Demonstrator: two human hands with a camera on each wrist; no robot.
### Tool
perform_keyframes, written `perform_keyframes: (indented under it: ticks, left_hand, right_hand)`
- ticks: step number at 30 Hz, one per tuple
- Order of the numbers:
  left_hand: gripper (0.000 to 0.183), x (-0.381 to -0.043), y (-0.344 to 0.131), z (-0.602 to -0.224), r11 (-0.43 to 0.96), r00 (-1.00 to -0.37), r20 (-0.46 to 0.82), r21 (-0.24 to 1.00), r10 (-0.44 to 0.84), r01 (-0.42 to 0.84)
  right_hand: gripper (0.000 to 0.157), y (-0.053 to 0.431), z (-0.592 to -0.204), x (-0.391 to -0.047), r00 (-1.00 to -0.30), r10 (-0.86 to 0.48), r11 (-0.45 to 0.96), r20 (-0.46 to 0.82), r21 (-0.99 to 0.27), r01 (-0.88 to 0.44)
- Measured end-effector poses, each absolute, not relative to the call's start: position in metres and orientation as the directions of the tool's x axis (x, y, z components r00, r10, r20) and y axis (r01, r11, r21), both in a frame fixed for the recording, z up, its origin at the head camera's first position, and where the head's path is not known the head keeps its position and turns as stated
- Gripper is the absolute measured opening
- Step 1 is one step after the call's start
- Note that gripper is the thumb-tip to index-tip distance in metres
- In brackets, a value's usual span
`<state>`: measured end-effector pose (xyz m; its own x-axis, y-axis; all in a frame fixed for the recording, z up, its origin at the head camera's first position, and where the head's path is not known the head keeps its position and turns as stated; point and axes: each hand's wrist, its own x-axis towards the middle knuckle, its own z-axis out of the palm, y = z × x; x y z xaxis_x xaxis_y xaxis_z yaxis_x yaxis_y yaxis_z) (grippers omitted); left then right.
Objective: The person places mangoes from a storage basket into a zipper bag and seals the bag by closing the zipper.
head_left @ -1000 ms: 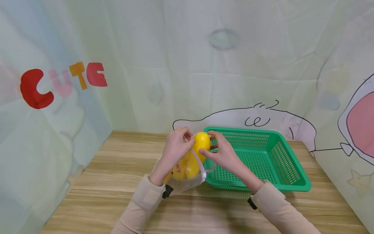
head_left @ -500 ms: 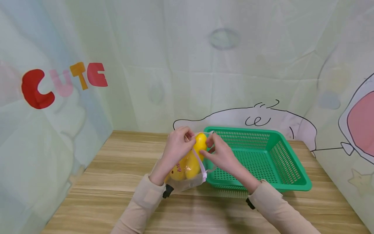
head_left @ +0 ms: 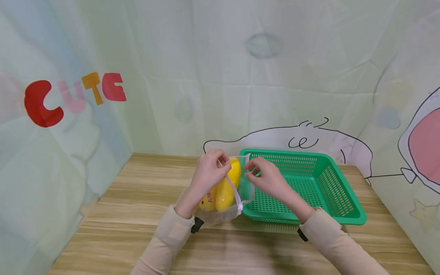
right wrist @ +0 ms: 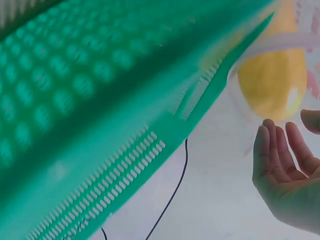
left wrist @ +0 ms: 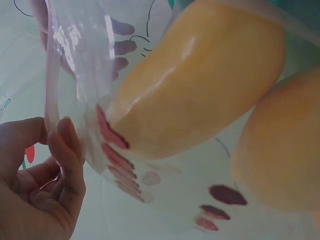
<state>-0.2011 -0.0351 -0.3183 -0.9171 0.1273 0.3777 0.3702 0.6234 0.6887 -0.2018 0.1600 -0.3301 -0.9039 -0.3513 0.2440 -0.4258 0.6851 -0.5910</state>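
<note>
A see-through zip bag [head_left: 220,217] with a pale pink closure strip and red print lies on the table, its mouth spread toward the basket. Inside it is a long yellow mango [head_left: 227,191], with another rounded yellow mango [head_left: 207,204] beside it. My left hand [head_left: 210,170] pinches the bag's rim between thumb and fingers; the left wrist view shows this grip [left wrist: 64,145] up close. Just right of the bag's mouth, my right hand [head_left: 266,177] holds nothing, its fingers loosely bent. In the right wrist view its fingertips [right wrist: 268,124] are near the mango's end.
A green slotted plastic basket [head_left: 357,214] stands right of the bag, right up against it in the head view. The wood-grain table [head_left: 144,191] ends at a printed cloth backdrop [head_left: 165,114] behind and on both sides.
The long mango has slid down deeper into the bag. My right hand has let go of it and drawn back to the right. The left hand keeps its pinch on the rim.
</note>
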Motion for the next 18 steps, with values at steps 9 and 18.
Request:
perform_keyframes:
  ticks: [9,18]
  left_hand:
    - [0.004,-0.200,-0.035,-0.317,0.628,-0.917,0.378,0.685,0.128,0.370]
    - [0.004,-0.198,-0.036,-0.319,0.628,-0.906,0.398,0.671,0.141,0.393]
  right_hand:
    - [0.019,0.173,-0.315,-0.219,-0.867,-0.399,0.745,0.298,-0.446,-0.497]
    - [0.035,0.178,-0.315,-0.239,-0.799,-0.516,0.728,0.308,-0.334,-0.599]
